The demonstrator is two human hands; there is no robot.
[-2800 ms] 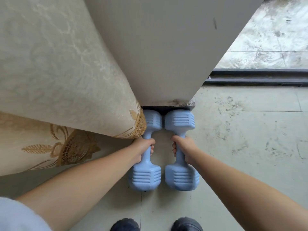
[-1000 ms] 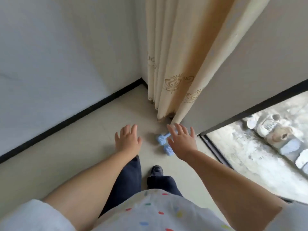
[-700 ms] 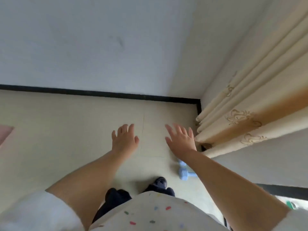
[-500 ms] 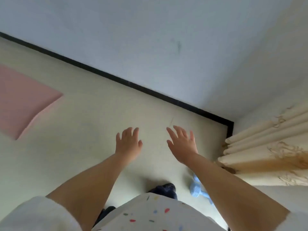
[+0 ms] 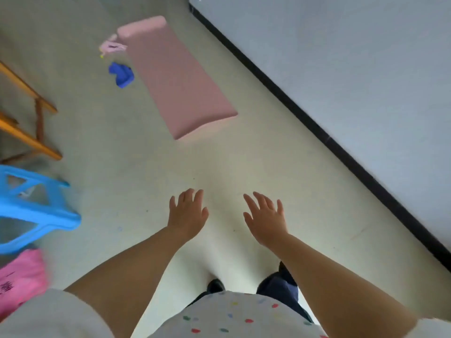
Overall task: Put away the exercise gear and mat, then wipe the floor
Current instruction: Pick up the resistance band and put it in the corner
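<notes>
A pink exercise mat (image 5: 174,74) lies flat on the pale floor ahead, running along the wall. Beside its far left edge lie a crumpled blue cloth (image 5: 121,74) and a small pink item (image 5: 111,47). My left hand (image 5: 187,213) and my right hand (image 5: 265,218) are both held out in front of me over bare floor, fingers spread and straight, holding nothing. Both hands are well short of the mat. The light blue dumbbells are out of view.
A blue plastic stool (image 5: 29,206) stands at the left, with wooden furniture legs (image 5: 31,123) behind it and a pink bag (image 5: 19,279) at the lower left. A grey wall with a black skirting (image 5: 317,132) runs along the right.
I let go of the two dumbbells by the curtain, stood up and turned left. The curtain and dumbbells left the view; the pink mat, cloth and stool came into it. Both hands stayed open.
</notes>
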